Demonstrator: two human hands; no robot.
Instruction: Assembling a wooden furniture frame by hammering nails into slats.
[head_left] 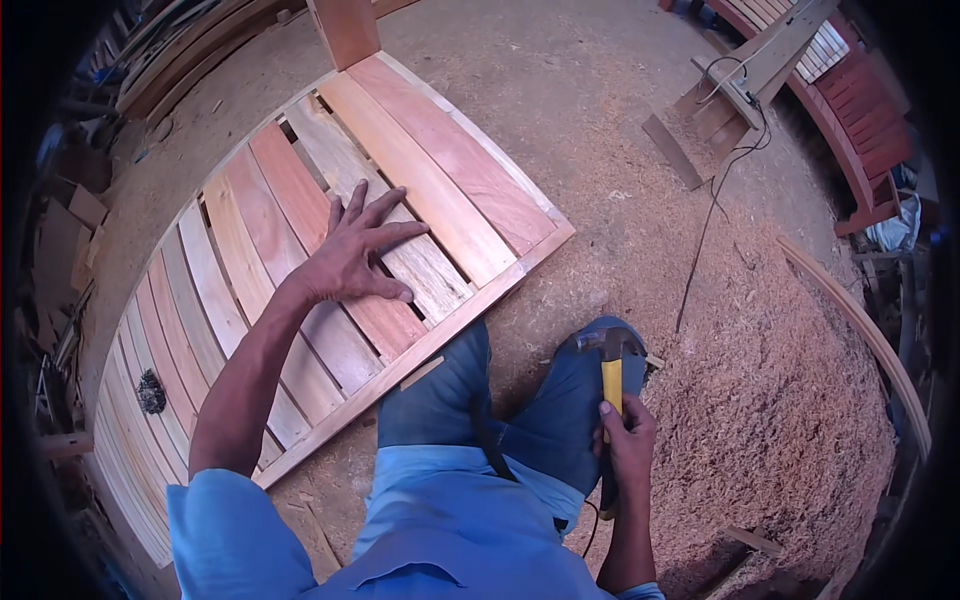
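In the head view, any marking on the claw hammer with a yellow and black handle and a metal head (612, 382) is too small to read. The person's right hand (630, 440) grips it by the handle, fingers wrapped around, its head in front of the blue-trousered knee (625, 350). The large slatted wooden panel (268, 215) lies to the left and ahead, reaching toward the legs; its flat boards run from cream and tan to pinkish red, with narrow dark gaps between some, and a pale pink rail edges the near side. One pale board is mottled grey. The left hand (360, 250) rests on the boards, fingers spread and grasping nothing. A tangled black clump (151, 392) sits farther left on the slats. Curly pinkish-brown wood shavings (760, 430) heap at the right, below a thin black cable (705, 235).
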